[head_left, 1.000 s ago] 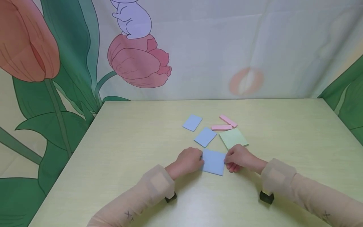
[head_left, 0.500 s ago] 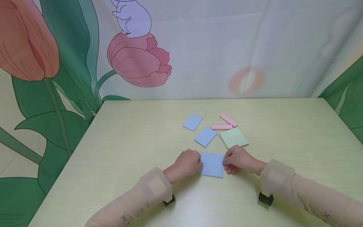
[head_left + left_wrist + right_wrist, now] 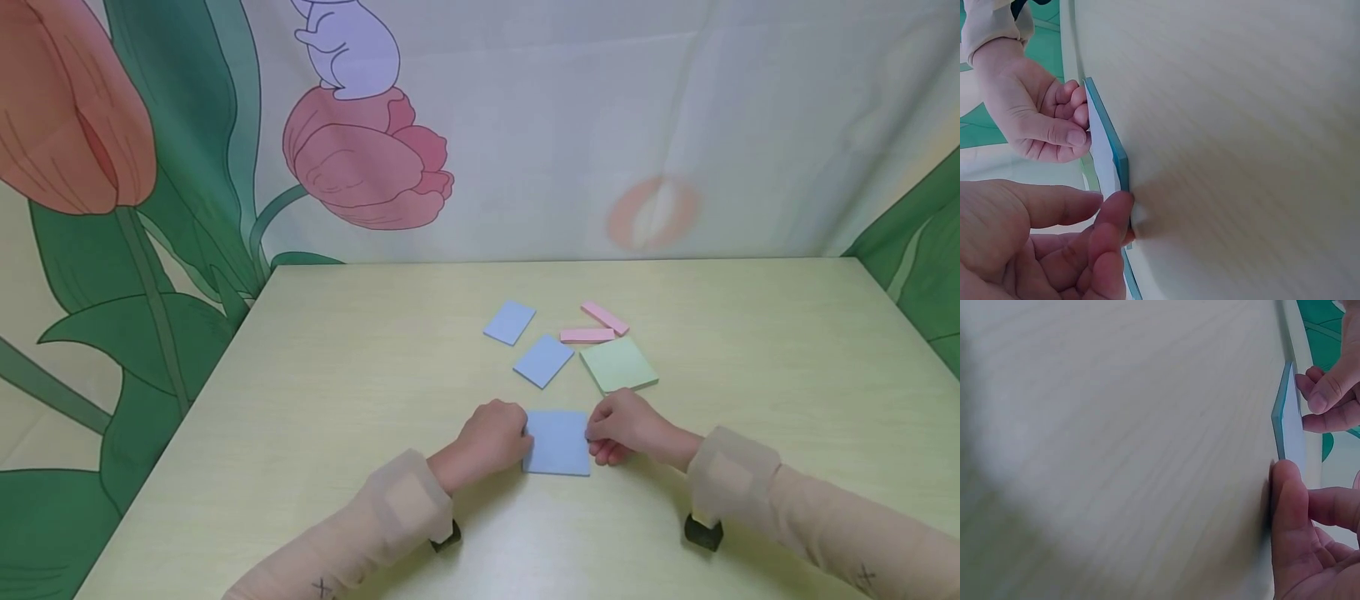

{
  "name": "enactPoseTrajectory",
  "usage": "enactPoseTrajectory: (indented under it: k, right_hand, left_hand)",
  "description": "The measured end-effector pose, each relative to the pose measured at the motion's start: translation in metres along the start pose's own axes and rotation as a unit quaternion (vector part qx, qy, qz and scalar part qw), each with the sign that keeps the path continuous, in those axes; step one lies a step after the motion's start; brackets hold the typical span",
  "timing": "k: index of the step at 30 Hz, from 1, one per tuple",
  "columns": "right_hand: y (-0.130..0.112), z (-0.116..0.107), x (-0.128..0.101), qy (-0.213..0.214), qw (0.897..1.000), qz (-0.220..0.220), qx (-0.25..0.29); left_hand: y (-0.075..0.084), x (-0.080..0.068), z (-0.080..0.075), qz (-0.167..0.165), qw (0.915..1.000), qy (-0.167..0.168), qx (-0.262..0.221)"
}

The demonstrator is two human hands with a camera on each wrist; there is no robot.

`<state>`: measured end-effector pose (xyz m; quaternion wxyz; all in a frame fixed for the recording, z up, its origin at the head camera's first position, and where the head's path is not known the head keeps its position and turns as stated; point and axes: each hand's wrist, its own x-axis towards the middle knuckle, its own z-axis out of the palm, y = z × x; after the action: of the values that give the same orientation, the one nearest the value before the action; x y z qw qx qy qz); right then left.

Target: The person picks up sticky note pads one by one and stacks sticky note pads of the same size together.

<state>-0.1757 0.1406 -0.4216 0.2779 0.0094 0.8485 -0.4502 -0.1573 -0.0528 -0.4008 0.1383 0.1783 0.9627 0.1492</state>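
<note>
Two hands are working at one large blue square flat piece (image 3: 557, 442), which is sitting between them over the front half of a pale wood-grain table (image 3: 337, 358). The left hand (image 3: 491, 437) is pinching its left edge with curled fingers, and the right hand (image 3: 626, 427) is pinching the opposite edge likewise. Whether its underside is touching the table, I cannot tell.

Five more flat pieces are lying beyond it, making six in all. Two are smaller blue rectangular pieces (image 3: 543, 362): the nearer is lying just beside the left corner of one pale green square piece (image 3: 618, 365), while the farther blue rectangle (image 3: 510, 323) is lying apart, behind and to the left. The green square is resting just beyond the right hand. Two narrow pink bars (image 3: 587, 336) are lying behind it, one running crosswise and one slanting, their right ends close together.

Two beige sleeves (image 3: 360, 525) are covering the forearms, and a black block (image 3: 702, 532) is showing under each cuff. Behind the table a printed cloth (image 3: 540, 142) is hanging, showing two tulips, one orange and one pink, and one pale lilac animal figure sitting on the pink bloom.
</note>
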Motion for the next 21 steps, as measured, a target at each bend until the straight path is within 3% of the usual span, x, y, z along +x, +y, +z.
enactPoseTrajectory:
  k: [21]
  right_hand:
    - [-0.0022, 0.0061, -0.0072, -0.009, 1.0, -0.009, 0.003]
  left_hand:
    - [-0.0035, -0.0089, 0.0012, 0.012, 0.9997, 0.018, 0.009]
